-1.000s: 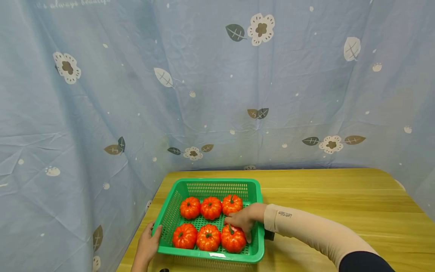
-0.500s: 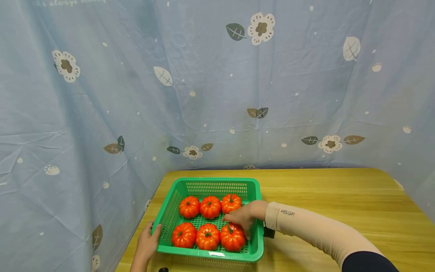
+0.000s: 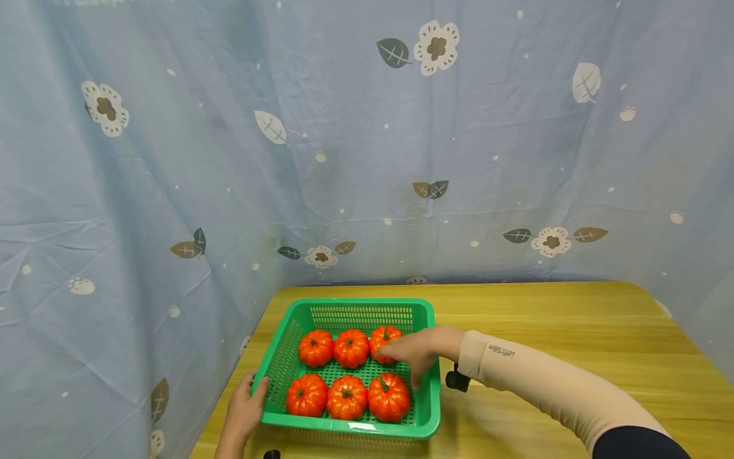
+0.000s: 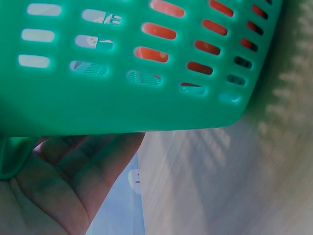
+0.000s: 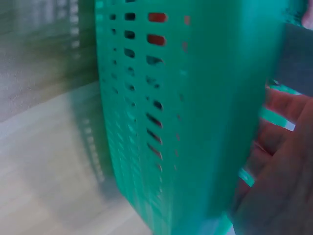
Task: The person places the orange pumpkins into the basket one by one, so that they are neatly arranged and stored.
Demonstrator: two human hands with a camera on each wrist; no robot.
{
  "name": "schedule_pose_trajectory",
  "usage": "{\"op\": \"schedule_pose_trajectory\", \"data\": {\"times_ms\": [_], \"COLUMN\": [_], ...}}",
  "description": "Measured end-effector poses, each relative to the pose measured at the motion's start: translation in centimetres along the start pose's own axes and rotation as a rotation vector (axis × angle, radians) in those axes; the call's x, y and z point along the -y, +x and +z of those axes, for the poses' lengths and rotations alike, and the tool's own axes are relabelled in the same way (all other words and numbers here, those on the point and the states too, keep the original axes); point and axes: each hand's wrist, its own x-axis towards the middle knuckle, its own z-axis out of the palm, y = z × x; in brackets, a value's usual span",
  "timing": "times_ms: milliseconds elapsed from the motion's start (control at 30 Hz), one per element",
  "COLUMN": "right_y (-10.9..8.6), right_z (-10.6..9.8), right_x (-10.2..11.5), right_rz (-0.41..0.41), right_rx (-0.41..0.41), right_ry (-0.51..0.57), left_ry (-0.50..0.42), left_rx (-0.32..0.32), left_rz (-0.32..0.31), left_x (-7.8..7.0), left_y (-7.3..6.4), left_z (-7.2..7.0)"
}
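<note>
Two rows of three glossy orange pumpkins lie in a green slotted plastic basket [image 3: 321, 423]. At the left rim my left hand [image 3: 243, 408] grips the basket, thumb over the rim; its palm and fingers [image 4: 102, 161] show against the wall in the left wrist view. Over the right side hovers my right hand [image 3: 417, 352], fingers loosely bent and holding nothing. It hangs between the front right pumpkin [image 3: 389, 398] and the back right pumpkin [image 3: 385, 344], partly covering the latter. Whether it touches that one I cannot tell. The right wrist view is blurred.
The basket stands on the left part of a wooden table [image 3: 545, 331]. A blue patterned curtain [image 3: 367, 159] hangs behind and to the left. A small black device [image 3: 457, 380] is under my right wrist, outside the basket.
My right hand has come off the front right pumpkin, lifting up and slightly away toward the back. The left hand keeps its grip. The whole view has shifted slightly.
</note>
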Motion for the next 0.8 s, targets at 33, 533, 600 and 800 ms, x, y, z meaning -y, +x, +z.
{"op": "schedule_pose_trajectory", "data": {"times_ms": [33,533,600,800], "right_y": [-0.4,-7.9,-9.1,-12.1], "right_z": [-0.1,0.3,1.0,4.3], "right_x": [-0.1,-5.3,-6.3,-8.6], "right_rz": [0.003,-0.049,-0.037,0.078], "right_rx": [-0.017,-0.424,-0.499,-0.64], "right_ry": [0.009,0.347,0.412,0.5], "left_ry": [-0.004,-0.022,-0.012,0.025], "left_rx": [0.002,0.025,0.019,0.008], "left_rz": [0.002,-0.02,-0.016,-0.007], "left_x": [0.0,-0.3,-0.3,-0.2], "left_y": [0.0,-0.1,-0.1,0.0], "left_z": [0.0,0.2,0.2,-0.2]}}
